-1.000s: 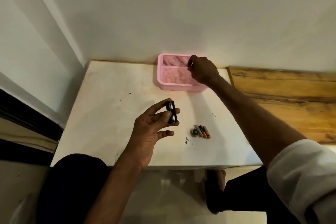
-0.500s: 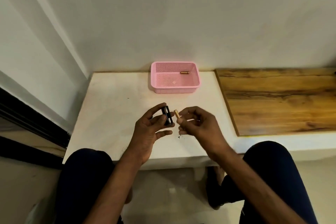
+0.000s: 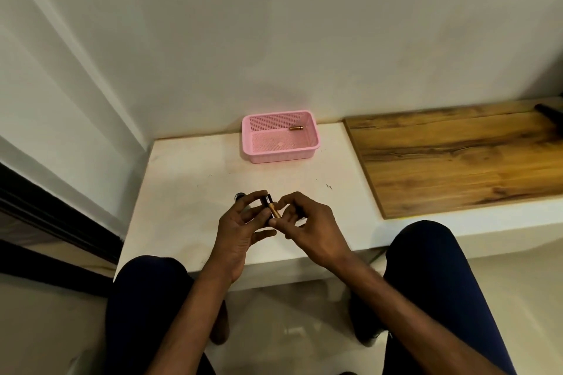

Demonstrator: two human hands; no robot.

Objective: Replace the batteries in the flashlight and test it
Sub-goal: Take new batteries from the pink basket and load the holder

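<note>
My left hand (image 3: 240,225) grips a small black battery holder (image 3: 265,201) above the white table (image 3: 189,192). My right hand (image 3: 307,222) pinches a gold battery (image 3: 275,211) whose end lies against the holder. A dark round flashlight part (image 3: 239,196) peeks out on the table behind my left fingers. Another gold battery (image 3: 295,128) lies in the pink mesh basket (image 3: 253,146) at the back of the table. The other batteries seen earlier on the table are hidden by my hands.
A wooden board (image 3: 451,161) covers the surface to the right, with a dark object (image 3: 548,111) at its far right edge. The wall stands close behind the basket. My knees are under the table's front edge.
My right hand came back from the pink basket with a gold battery and brought it against the holder in my left hand. The view tilted down; one battery now shows in the basket.
</note>
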